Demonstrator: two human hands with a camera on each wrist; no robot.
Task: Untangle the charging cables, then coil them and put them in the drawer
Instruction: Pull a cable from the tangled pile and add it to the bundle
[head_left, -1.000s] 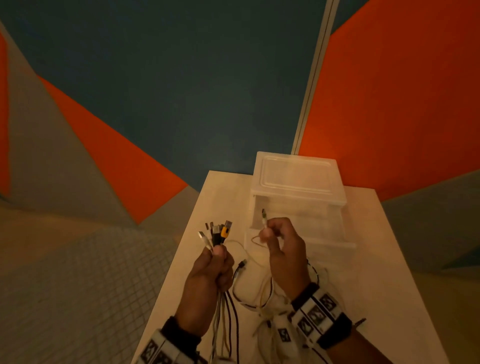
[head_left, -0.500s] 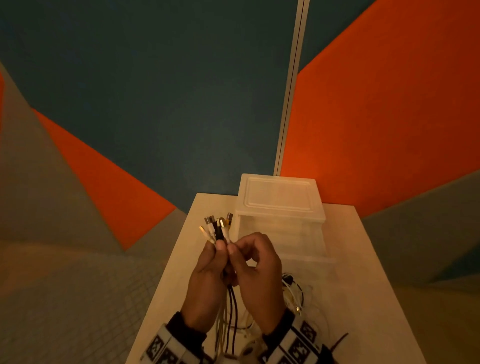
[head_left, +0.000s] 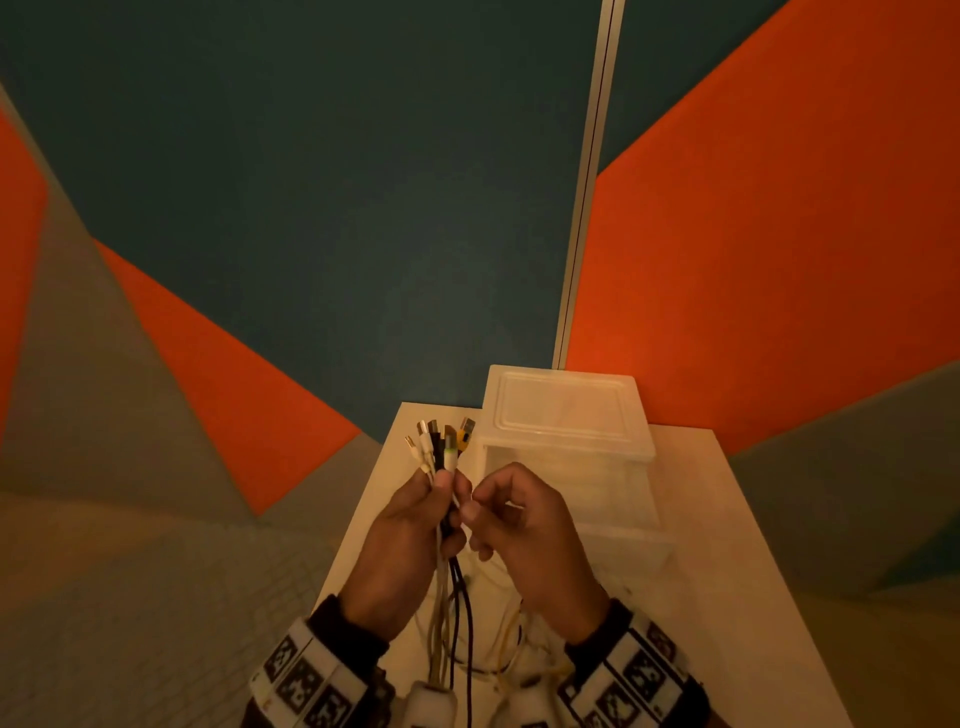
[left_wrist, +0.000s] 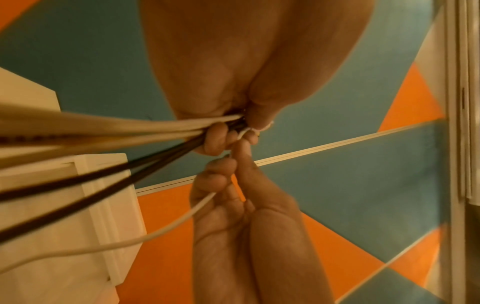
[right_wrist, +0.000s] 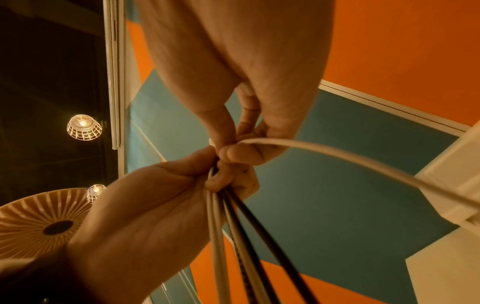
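My left hand (head_left: 415, 525) grips a bundle of white and black charging cables (head_left: 444, 577) upright over the table, with several plug ends (head_left: 441, 441) fanned out above the fist. My right hand (head_left: 511, 525) is pressed against it and pinches one thin white cable (right_wrist: 337, 156) at the top of the bundle. In the left wrist view that white cable (left_wrist: 145, 236) runs from the right fingers (left_wrist: 221, 170) down to the left. The cables' lower ends hang to a loose tangle (head_left: 498, 654) on the table. A translucent plastic drawer unit (head_left: 566, 415) stands just behind the hands.
The light wooden table (head_left: 737, 597) is narrow, its left edge close beside my left hand. Teal and orange wall panels rise behind it. Ceiling lamps (right_wrist: 83, 127) show in the right wrist view.
My right hand brought its white cable end leftward to the bundle in my left hand, and the two hands now touch. The head view has tilted upward.
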